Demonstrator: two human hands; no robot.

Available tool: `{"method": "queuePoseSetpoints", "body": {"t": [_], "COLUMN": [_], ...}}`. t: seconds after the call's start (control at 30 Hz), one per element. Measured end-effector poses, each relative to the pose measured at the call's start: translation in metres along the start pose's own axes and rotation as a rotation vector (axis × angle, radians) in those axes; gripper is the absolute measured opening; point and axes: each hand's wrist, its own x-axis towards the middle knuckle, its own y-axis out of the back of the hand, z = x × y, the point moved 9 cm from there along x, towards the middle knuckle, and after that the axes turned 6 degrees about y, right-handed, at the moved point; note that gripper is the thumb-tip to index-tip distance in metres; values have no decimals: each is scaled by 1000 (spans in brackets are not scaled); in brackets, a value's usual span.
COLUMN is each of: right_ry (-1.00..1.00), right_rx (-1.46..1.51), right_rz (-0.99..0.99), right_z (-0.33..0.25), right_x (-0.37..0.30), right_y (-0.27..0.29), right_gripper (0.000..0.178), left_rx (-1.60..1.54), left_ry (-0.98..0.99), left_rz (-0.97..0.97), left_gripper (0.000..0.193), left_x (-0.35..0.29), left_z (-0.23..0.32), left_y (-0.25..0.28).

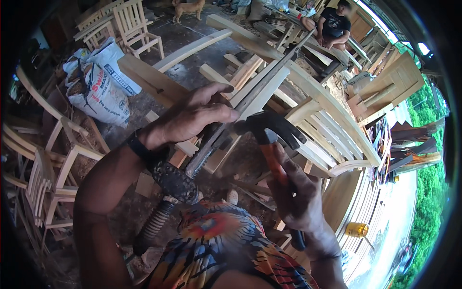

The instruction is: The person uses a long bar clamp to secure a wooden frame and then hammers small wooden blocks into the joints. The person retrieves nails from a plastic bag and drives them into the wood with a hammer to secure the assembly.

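Hammer [272,132] in right hand [298,192], left hand [192,118] gripping metal bar [250,96]

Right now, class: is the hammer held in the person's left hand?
No: the right hand grips the hammer by its orange handle, while the left hand rests on a long metal tool.

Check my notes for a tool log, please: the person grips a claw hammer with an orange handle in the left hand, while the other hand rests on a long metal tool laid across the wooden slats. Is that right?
Not quite: the head view shows the claw hammer, with its orange handle, in the right hand, not the left. It is the left hand that rests on the long metal tool laid across the wooden slats.
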Motion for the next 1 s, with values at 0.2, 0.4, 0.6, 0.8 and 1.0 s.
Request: {"method": "queuePoseSetpoints", "body": {"t": [0.2,0.4,0.6,0.8,1.0], "right_ry": [-237,-322,-488,-550,-1070], "right_rx": [1,-81,183,409,318], "right_rz": [184,103,446,433,338], "right_z": [0,0,4,56,95], "right_x": [-15,-14,-25,-106,-259], "right_y": [8,4,31,19,13], "right_gripper": [55,53,65,68,32], "left_rx": [-46,-89,13,-129,-82], "left_ry": [-69,-85,-59,134,189], "left_rz": [66,54,12,-214,-340], "left_gripper": [52,57,54,61,53], "left_x": [-2,3,11,-1,20], "left_z": [-6,-9,-8,10,13], "left_y": [6,5,-2,-11,-5]}}
